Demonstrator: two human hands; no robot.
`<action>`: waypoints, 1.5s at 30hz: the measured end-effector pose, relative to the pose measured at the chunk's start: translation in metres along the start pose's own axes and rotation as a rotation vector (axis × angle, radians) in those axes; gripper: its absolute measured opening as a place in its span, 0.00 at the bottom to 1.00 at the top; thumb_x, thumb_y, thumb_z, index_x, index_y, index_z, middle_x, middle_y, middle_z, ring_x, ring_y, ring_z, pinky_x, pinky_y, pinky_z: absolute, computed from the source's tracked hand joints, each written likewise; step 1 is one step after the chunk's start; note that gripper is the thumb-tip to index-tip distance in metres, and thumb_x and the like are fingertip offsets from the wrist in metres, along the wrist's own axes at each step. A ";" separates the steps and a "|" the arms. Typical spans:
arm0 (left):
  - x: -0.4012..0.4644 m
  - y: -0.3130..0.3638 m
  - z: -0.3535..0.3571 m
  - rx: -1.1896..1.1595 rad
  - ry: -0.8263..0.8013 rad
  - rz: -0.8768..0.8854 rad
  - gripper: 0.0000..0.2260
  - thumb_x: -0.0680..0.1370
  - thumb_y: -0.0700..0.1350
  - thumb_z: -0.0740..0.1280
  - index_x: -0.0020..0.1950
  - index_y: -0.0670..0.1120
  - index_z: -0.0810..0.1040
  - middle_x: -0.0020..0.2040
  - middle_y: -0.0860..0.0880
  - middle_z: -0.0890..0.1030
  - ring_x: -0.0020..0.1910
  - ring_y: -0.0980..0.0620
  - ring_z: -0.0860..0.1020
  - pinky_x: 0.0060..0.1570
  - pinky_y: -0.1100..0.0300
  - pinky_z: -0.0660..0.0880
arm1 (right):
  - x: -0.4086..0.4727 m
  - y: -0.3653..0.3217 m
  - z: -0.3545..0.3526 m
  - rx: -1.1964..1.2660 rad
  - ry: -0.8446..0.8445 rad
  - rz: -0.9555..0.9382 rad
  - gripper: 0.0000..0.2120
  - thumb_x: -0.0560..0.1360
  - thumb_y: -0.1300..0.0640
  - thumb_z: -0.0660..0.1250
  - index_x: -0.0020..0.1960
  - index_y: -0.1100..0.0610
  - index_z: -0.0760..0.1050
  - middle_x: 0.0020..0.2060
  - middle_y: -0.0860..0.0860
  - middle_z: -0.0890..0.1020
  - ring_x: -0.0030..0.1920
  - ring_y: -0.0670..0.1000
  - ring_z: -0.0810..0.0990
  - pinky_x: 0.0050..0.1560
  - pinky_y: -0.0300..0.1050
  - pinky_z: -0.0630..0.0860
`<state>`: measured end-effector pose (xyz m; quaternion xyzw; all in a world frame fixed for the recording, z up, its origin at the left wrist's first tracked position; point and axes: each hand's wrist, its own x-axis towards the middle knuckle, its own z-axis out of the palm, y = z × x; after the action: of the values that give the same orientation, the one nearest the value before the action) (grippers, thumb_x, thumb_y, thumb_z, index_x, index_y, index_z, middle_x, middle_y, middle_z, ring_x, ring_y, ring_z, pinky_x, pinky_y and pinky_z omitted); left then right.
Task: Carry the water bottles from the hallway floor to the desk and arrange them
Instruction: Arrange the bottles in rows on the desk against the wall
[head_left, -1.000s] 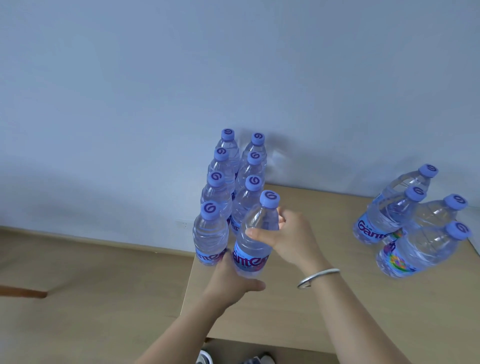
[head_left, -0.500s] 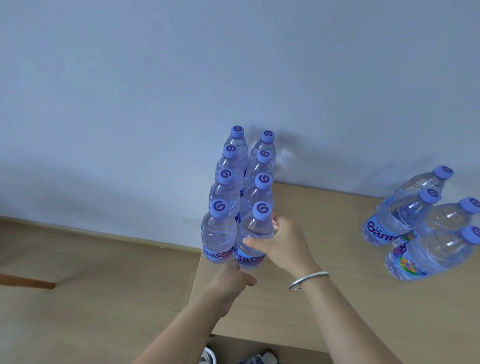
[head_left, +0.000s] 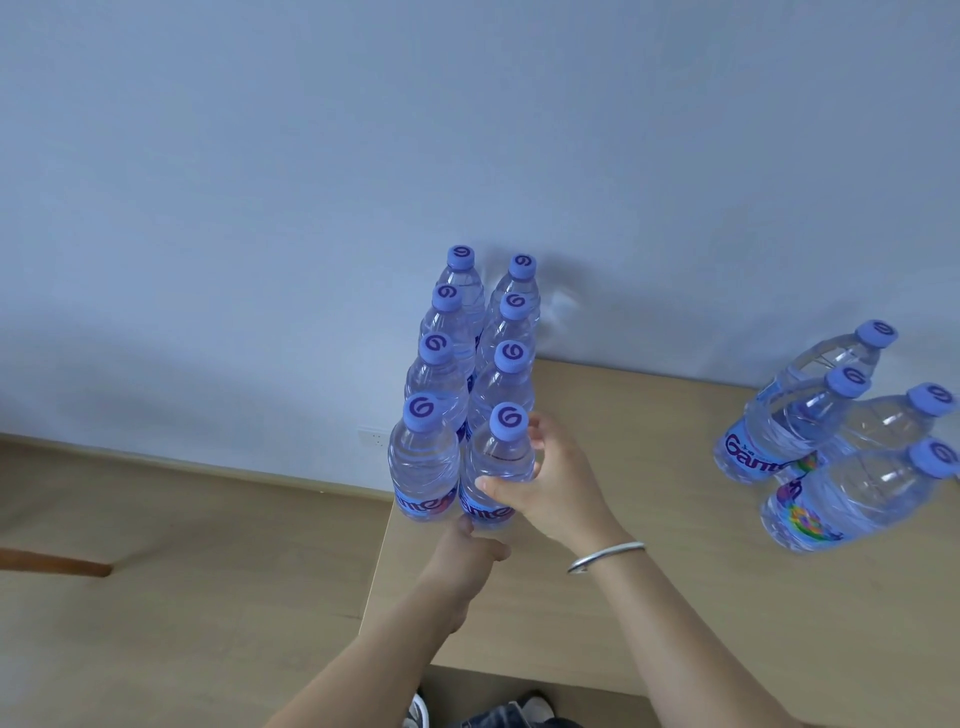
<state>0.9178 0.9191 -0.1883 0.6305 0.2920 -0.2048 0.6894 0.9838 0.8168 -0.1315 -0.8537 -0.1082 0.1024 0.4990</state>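
Observation:
Several clear water bottles with purple caps stand in two tight rows (head_left: 470, 338) at the desk's (head_left: 649, 597) left edge, running back to the wall. My right hand (head_left: 553, 480) wraps the nearest bottle of the right row (head_left: 498, 467), which stands upright beside the front bottle of the left row (head_left: 423, 462). My left hand (head_left: 467, 558) is at that same bottle's base, its fingers mostly hidden below it. A second group of several bottles (head_left: 831, 441) stands on the desk's right side.
The pale blue wall (head_left: 467, 156) runs directly behind the desk. Wooden floor (head_left: 182, 571) lies to the left, with a brown wooden piece (head_left: 52, 561) at the far left. Shoes (head_left: 467, 714) show under the desk's front edge.
The bottle in my hands has gone from tilted and raised to upright at the front of the right row. Both hands have stayed on it.

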 end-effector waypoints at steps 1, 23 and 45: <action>-0.001 -0.001 0.004 0.000 0.019 -0.004 0.21 0.74 0.34 0.63 0.66 0.46 0.69 0.60 0.51 0.72 0.61 0.50 0.69 0.63 0.56 0.64 | 0.000 0.001 0.001 0.005 -0.005 0.007 0.27 0.60 0.50 0.77 0.54 0.41 0.68 0.51 0.38 0.76 0.49 0.29 0.74 0.43 0.24 0.70; -0.013 0.039 0.150 0.479 -0.321 0.138 0.24 0.76 0.39 0.65 0.72 0.43 0.64 0.65 0.45 0.72 0.54 0.53 0.72 0.50 0.65 0.66 | -0.056 0.094 -0.219 -0.126 1.096 0.248 0.33 0.61 0.50 0.71 0.60 0.66 0.68 0.58 0.61 0.72 0.63 0.60 0.66 0.62 0.46 0.62; -0.002 0.066 0.144 0.229 -0.527 0.269 0.50 0.59 0.41 0.78 0.75 0.52 0.56 0.69 0.53 0.69 0.65 0.51 0.73 0.65 0.52 0.70 | -0.061 0.050 -0.244 0.529 0.123 -0.127 0.22 0.59 0.65 0.70 0.53 0.56 0.75 0.45 0.47 0.84 0.49 0.46 0.82 0.47 0.40 0.79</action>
<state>0.9803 0.7850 -0.1324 0.6622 -0.0076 -0.2999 0.6866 0.9986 0.5729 -0.0535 -0.6897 -0.1006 0.0434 0.7157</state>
